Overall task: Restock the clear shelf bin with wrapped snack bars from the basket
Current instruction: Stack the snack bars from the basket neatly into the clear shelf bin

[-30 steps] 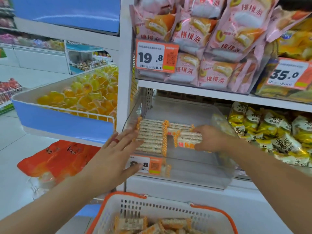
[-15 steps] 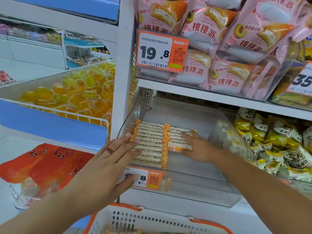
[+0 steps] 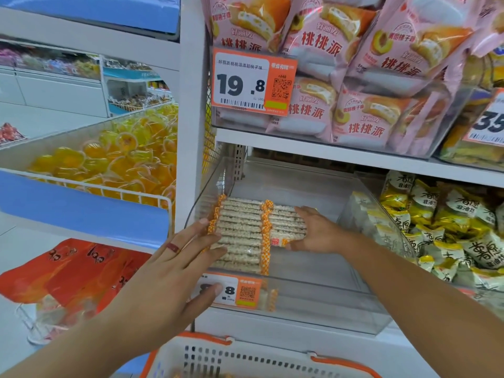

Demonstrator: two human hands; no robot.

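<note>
Both hands lay flat: our right hand (image 3: 316,233) squared the orange-edged wrapped snack bars (image 3: 245,236) inside the clear plastic shelf bin (image 3: 327,304), left hand (image 3: 169,271) steadying its wall

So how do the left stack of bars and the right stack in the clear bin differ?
The left stack reaches nearer the front of the clear bin than the right stack, which is shorter front to back. The left hand lays straight fingers on the left stack; the right hand presses the right stack's side. Both hold identical pale bars with orange checked wrapper ends, lying crosswise.
</note>
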